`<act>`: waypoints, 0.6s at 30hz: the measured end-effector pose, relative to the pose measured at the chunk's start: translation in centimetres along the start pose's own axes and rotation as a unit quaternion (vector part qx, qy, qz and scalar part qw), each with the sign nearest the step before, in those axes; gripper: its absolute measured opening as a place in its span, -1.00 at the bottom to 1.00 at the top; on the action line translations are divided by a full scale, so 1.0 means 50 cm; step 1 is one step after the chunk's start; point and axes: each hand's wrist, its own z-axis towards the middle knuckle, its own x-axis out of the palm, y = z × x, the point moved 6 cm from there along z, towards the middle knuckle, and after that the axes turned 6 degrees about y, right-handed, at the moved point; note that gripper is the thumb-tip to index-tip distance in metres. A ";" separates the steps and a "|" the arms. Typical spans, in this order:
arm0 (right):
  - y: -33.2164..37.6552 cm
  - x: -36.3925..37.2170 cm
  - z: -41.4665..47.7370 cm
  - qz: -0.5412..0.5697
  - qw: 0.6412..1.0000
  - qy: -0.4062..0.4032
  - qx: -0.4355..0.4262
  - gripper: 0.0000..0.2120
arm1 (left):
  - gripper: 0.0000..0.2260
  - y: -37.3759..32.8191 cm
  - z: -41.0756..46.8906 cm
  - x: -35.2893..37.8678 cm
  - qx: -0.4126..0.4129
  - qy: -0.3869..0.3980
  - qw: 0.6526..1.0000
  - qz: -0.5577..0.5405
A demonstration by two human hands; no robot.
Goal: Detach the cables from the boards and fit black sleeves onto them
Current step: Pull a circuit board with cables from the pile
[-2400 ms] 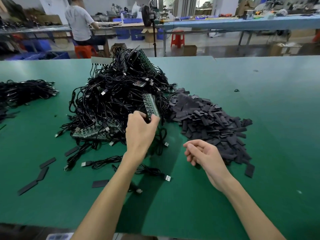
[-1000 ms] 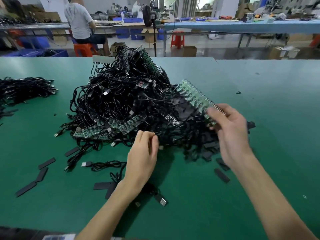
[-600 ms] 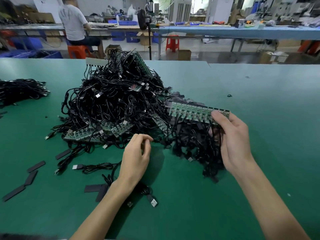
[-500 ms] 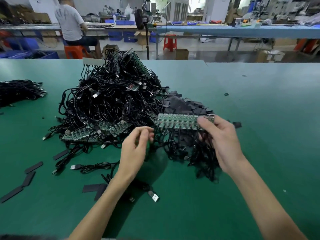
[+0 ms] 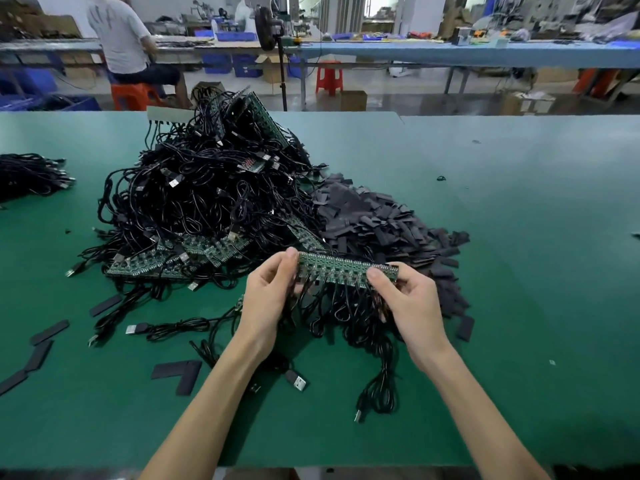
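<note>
A long green circuit board (image 5: 341, 270) is held level above the green table (image 5: 519, 271). My left hand (image 5: 268, 296) grips its left end and my right hand (image 5: 407, 299) grips its right end. Several black cables (image 5: 346, 317) hang from the board's underside in coils, their plugs trailing onto the table. Behind it lies a big heap of black cables with more boards (image 5: 207, 202). To the right of that heap is a pile of flat black sleeves (image 5: 381, 220).
Loose black sleeves (image 5: 180, 374) and single USB cables (image 5: 166, 329) lie on the table at the near left. Another cable bundle (image 5: 27, 174) sits at the far left edge. A person on an orange stool (image 5: 128, 46) sits beyond the table's far edge.
My right hand pulled a board with its hanging cables out of the heap and brought it toward me. My left hand rose from the table and took hold of the board's left end.
</note>
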 end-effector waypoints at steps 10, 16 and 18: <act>0.076 0.011 0.007 -0.308 0.948 -0.008 -0.074 -0.81 | -0.90 0.006 0.000 -0.003 0.054 -0.019 0.992 0.110; 0.128 0.104 -0.013 -0.511 0.838 0.027 -0.188 -0.78 | -0.94 -0.001 -0.004 0.026 0.084 0.037 0.987 0.134; 0.111 0.130 -0.009 -0.512 0.841 0.052 -0.169 -0.77 | -0.93 -0.005 -0.007 0.028 0.096 0.037 0.983 0.149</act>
